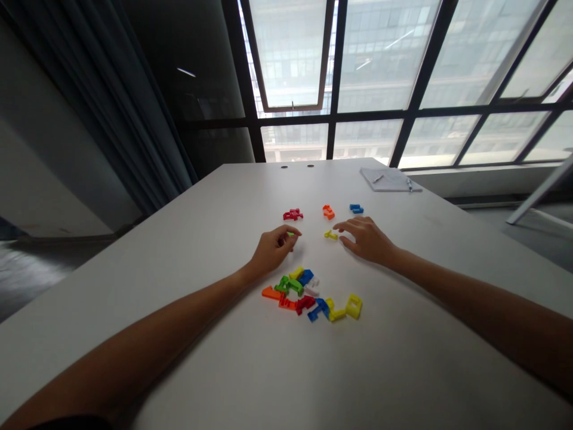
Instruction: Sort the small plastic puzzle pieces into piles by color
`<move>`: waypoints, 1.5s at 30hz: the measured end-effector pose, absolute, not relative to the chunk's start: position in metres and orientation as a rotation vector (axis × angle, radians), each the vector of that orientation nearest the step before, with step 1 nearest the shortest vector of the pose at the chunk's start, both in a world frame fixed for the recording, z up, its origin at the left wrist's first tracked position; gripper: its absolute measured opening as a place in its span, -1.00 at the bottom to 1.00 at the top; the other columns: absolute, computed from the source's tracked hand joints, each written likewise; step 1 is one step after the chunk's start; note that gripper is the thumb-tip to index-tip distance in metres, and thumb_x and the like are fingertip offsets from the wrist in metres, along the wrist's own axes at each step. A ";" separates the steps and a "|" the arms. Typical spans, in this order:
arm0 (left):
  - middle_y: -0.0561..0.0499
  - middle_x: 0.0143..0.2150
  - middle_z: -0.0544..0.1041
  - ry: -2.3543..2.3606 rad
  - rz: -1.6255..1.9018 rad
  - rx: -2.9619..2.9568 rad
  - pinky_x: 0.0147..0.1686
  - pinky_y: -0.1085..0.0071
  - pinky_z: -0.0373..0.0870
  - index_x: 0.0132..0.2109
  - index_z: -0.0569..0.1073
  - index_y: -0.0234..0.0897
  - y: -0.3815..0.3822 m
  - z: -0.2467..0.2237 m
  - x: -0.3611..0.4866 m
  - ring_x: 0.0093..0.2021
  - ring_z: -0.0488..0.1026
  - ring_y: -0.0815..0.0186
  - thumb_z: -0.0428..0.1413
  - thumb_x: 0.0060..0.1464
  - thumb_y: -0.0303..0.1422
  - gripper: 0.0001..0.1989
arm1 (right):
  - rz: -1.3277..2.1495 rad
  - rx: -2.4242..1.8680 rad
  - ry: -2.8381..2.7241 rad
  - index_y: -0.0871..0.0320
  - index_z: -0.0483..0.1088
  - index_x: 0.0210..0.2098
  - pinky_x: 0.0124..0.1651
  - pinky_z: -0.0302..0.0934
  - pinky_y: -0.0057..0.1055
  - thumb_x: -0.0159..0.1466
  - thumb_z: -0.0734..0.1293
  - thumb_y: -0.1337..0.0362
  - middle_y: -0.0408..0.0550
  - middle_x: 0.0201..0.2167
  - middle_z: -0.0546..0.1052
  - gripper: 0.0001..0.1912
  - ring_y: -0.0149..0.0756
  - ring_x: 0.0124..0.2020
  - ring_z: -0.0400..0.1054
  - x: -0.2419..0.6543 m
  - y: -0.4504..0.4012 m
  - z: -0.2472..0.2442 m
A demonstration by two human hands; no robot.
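My left hand [271,249] is curled above the table, fingers closed round a small green plastic piece [290,233] that is mostly hidden. Across from it, my right hand [364,240] has thumb and fingers apart, with its fingertips close beside a yellow plastic piece [330,235] lying on the table. Nearer to me lies a loose pile of coloured plastic pieces, among them a red piece [305,304], a blue piece [319,310], a white piece [312,286] and a square yellow piece with a hole [354,306].
Beyond my hands, red and pink pieces [292,214], orange pieces [328,212] and blue pieces [357,208] lie in separate small groups on the white table [201,346]. Paper sheets [389,179] with pens rest at the far right, before the windows.
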State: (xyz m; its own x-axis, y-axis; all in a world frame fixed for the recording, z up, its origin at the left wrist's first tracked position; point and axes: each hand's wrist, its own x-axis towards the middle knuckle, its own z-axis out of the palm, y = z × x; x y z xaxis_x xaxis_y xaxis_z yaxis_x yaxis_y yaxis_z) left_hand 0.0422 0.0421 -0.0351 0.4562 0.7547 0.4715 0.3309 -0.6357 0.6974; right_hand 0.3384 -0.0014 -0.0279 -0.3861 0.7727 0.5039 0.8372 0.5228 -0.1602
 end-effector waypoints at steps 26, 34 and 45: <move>0.12 -0.35 0.55 0.807 0.807 2.512 -0.39 0.48 0.31 0.10 0.48 -0.13 0.026 -0.033 0.049 -0.47 0.37 0.39 0.24 0.17 -0.11 -0.60 | 0.168 -1.138 -2.111 0.14 0.51 -0.02 -0.26 0.38 -0.34 0.33 0.42 0.20 -0.03 -0.23 0.60 -0.74 -0.27 -0.34 0.49 0.290 -0.038 -0.019; 0.10 -0.37 0.54 0.770 0.846 2.502 -0.42 0.49 0.27 -0.01 0.53 -0.19 0.025 -0.033 0.048 -0.49 0.34 0.41 0.21 0.21 -0.11 -0.68 | 0.130 -1.045 -2.032 0.11 0.43 0.01 -0.22 0.40 -0.30 0.36 0.40 0.21 0.00 -0.14 0.55 -0.74 -0.27 -0.31 0.44 0.284 -0.048 -0.037; 0.11 -0.36 0.54 0.778 0.811 2.471 -0.42 0.48 0.27 0.00 0.53 -0.18 0.024 -0.033 0.049 -0.48 0.34 0.41 0.21 0.21 -0.09 -0.67 | 0.108 -1.040 -1.908 0.07 0.32 0.10 -0.10 0.42 -0.23 0.33 0.39 0.27 0.00 -0.11 0.56 -0.64 -0.19 -0.20 0.48 0.278 -0.053 -0.044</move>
State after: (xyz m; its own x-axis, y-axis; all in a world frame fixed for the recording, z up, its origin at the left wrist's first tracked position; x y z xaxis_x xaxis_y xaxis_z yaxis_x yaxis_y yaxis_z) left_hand 0.0489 0.0244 -0.0334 0.6726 0.6221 0.4008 0.3749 -0.7534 0.5402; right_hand 0.2782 -0.0531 -0.0443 -0.2106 0.6985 0.6840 0.6168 0.6377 -0.4614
